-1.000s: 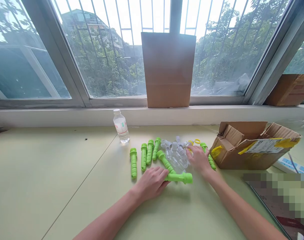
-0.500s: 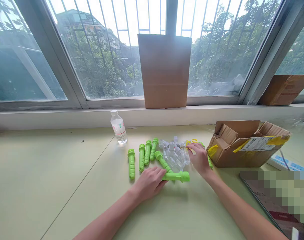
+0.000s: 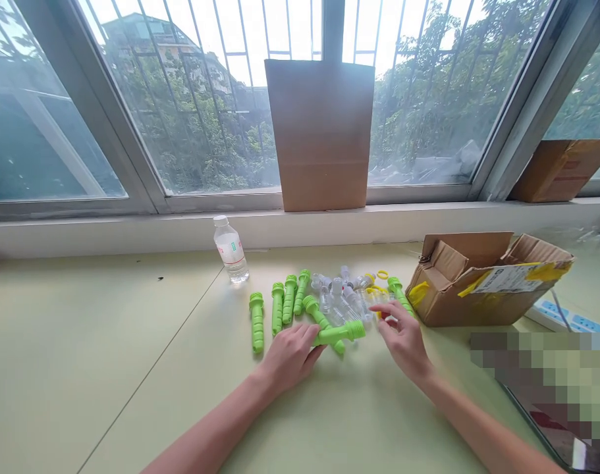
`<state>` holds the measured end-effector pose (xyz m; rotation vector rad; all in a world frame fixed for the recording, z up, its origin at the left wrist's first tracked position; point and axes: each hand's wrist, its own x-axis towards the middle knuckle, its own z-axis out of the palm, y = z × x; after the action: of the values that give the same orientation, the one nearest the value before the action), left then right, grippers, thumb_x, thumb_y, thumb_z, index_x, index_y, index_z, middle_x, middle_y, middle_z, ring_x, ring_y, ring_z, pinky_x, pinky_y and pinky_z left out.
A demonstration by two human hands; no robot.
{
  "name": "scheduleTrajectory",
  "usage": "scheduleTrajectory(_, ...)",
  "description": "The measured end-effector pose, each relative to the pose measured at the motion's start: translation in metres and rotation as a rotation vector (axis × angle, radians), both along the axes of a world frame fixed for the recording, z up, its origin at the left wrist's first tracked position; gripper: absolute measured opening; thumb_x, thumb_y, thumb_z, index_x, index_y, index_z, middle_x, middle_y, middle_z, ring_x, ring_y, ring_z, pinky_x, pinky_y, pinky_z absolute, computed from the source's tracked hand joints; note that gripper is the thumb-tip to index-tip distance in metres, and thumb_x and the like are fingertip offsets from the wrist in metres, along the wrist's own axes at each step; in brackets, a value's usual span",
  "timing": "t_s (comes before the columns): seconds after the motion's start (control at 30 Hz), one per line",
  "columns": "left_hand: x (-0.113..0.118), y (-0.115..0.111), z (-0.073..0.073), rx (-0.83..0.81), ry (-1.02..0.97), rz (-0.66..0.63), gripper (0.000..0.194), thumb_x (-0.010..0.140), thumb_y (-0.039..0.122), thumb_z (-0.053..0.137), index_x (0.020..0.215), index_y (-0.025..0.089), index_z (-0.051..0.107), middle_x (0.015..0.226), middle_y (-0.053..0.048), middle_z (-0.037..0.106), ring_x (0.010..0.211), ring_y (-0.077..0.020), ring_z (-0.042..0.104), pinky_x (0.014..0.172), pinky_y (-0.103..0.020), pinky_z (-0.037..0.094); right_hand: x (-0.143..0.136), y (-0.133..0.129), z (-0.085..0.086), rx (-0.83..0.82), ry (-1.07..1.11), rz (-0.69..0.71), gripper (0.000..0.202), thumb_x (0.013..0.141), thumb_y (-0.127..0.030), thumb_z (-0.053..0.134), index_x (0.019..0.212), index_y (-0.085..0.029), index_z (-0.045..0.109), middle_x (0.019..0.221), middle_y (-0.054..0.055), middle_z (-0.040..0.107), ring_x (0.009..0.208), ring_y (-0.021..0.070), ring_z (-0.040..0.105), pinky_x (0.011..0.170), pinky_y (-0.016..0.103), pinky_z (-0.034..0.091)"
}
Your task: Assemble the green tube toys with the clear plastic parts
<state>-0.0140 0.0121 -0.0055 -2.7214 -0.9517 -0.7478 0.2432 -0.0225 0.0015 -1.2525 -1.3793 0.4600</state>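
Note:
My left hand [image 3: 294, 350] is closed around a green plastic tube [image 3: 340, 333], ribbed, with a threaded end pointing right. Beneath it lies another green tube [image 3: 324, 320] at a slant. My right hand [image 3: 402, 339] pinches a small yellow ring [image 3: 379, 315], mostly hidden by the fingers, just right of the threaded end. Behind the hands is a heap of clear plastic bottle-like pieces [image 3: 346, 306]. Loose yellow rings [image 3: 382, 274] lie at its far right. Several green tubes [image 3: 257, 324] lie left of the heap, and one green tube [image 3: 399, 295] lies at its right.
An open cardboard box [image 3: 487, 296] stands at the right, with a power strip [image 3: 571, 319] behind its corner. A water bottle [image 3: 231, 251] stands at the back left. A cardboard sheet [image 3: 324, 138] leans on the window. A dark flat object [image 3: 541, 415], partly blurred, lies front right.
My right hand has drawn back from the yellow rings towards me, near the tube's threaded end. My left hand has raised and tilted the green tube slightly.

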Motion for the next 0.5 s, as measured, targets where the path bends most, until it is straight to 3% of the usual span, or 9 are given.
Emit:
scheduleTrajectory(0.2, 0.000, 0.001, -0.001, 0.008, -0.031, 0.003, 0.011, 0.098, 0.029, 0.045, 0.099, 0.020, 0.051, 0.080, -0.004, 0.066, 0.070, -0.0198, 0.064, 0.060, -0.029, 0.048, -0.008, -0.001, 0.004, 0.105, -0.030, 0.095, 0.019, 0.086, -0.028, 0.060, 0.099, -0.021, 0.072, 0.089, 0.006, 0.062, 0.077, 0.0169, 0.060, 0.065, 0.029, 0.056)
scheduleTrajectory(0.5, 0.000, 0.001, -0.001, 0.001, -0.003, 0.018, 0.012, 0.098, 0.030, 0.045, 0.101, 0.020, 0.050, 0.082, -0.004, 0.067, 0.072, -0.0209, 0.065, 0.061, -0.030, 0.049, -0.010, -0.002, 0.002, 0.250, -0.176, 0.001, 0.020, 0.088, -0.020, 0.058, 0.103, -0.023, 0.070, 0.085, 0.004, 0.068, 0.077, 0.0182, 0.062, 0.069, 0.034, 0.055)
